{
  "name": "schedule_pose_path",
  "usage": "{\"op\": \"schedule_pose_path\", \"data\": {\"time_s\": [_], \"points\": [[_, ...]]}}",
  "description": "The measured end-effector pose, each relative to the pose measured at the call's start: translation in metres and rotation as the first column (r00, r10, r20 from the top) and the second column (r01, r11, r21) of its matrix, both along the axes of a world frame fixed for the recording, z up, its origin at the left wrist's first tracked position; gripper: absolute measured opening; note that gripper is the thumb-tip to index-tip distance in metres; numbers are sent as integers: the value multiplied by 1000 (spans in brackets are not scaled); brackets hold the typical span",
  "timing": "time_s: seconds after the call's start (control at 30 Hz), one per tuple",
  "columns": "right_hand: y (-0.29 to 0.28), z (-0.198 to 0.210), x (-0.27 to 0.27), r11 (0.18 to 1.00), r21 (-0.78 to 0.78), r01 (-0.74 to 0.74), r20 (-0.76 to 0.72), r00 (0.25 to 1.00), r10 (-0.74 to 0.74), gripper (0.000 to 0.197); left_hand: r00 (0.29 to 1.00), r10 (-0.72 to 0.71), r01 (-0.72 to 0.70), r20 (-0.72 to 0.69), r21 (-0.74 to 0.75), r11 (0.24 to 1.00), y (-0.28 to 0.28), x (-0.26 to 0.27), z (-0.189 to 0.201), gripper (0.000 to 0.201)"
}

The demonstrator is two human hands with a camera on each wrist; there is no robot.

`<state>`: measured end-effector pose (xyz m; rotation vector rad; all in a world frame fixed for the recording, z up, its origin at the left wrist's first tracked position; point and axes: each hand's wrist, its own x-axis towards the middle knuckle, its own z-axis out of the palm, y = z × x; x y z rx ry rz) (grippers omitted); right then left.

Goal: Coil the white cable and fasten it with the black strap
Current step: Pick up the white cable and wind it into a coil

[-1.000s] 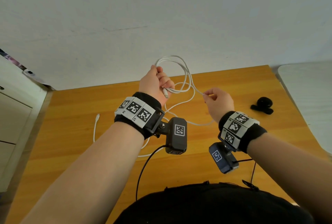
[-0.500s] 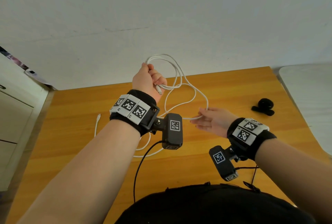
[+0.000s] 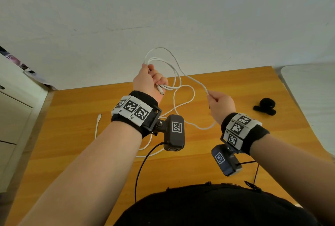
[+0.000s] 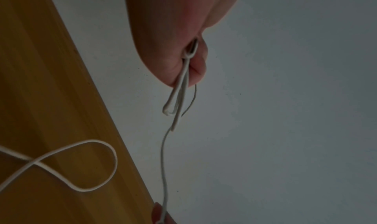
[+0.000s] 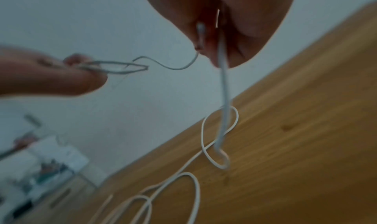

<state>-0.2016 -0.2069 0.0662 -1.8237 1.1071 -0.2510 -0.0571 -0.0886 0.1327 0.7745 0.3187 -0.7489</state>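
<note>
My left hand [image 3: 151, 80] is raised above the wooden table and grips a few loops of the white cable [image 3: 186, 78], with one plug sticking out below its fingers. In the left wrist view the loops [image 4: 179, 98] hang from the fist. My right hand [image 3: 220, 105] pinches the free run of cable a little to the right and lower; the right wrist view shows the strand [image 5: 223, 88] dropping from its fingers to the table. The rest of the cable trails on the table, its other plug [image 3: 99, 116] lying at the left. The black strap [image 3: 265, 106] lies on the table at the right.
The wooden table [image 3: 217, 167] runs up to a white wall at the back. A white cabinet [image 3: 16, 109] stands at the left and a white surface [image 3: 311, 99] at the right. Black wires from the wrist cameras hang near my body.
My right hand has risen from the table with the pinched strand, coming up towards the left hand. The left hand has kept its grip on the loops and stayed raised.
</note>
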Motion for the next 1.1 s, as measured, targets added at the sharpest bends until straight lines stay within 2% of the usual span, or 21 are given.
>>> {"op": "schedule_pose_path", "data": {"time_s": [0.1, 0.17, 0.23, 0.33, 0.43, 0.53, 0.67, 0.73, 0.9, 1.0, 1.1], "points": [[4, 2, 1, 960, -146, -239, -173, 962, 213, 34, 999, -18, 17, 49, 9, 1000, -2, -1, 1, 38], [7, 8, 3, 875, -148, -462, -382, 842, 380, 34, 994, -40, 37, 100, 29, 999, -4, -3, 2, 39], [12, 12, 8, 778, -170, -605, -524, 724, 449, 31, 985, -72, 65, 155, 47, 997, -6, -5, 1, 41], [17, 17, 11, 715, -232, -659, -555, 694, 459, 26, 953, -154, 126, 260, 119, 985, -8, -7, -3, 40], [19, 25, 14, 664, -248, -706, -555, 665, 500, 30, 903, -259, 170, 344, 267, 949, -11, -12, -9, 28], [20, 37, 14, 666, -306, -680, -458, 719, 523, 31, 807, -383, 198, 449, 405, 893, -11, -19, -16, 24], [20, 46, 13, 804, -251, -538, -194, 842, 503, 25, 555, -606, 182, 570, 627, 757, -5, -32, -21, 23], [18, 46, 12, 859, -166, -484, -88, 875, 476, 19, 478, -665, 158, 574, 689, 708, -3, -35, -21, 21], [13, 42, 10, 913, 103, -395, 106, 917, 385, 18, 350, -801, 150, 486, 814, 560, -2, -38, -27, 21], [15, 41, 8, 926, 159, -342, 165, 934, 317, 20, 285, -849, 110, 445, 864, 491, -1, -38, -29, 21], [15, 43, 6, 938, 197, -284, 186, 950, 249, 23, 267, -869, 91, 417, 886, 454, 0, -36, -32, 23]]}}
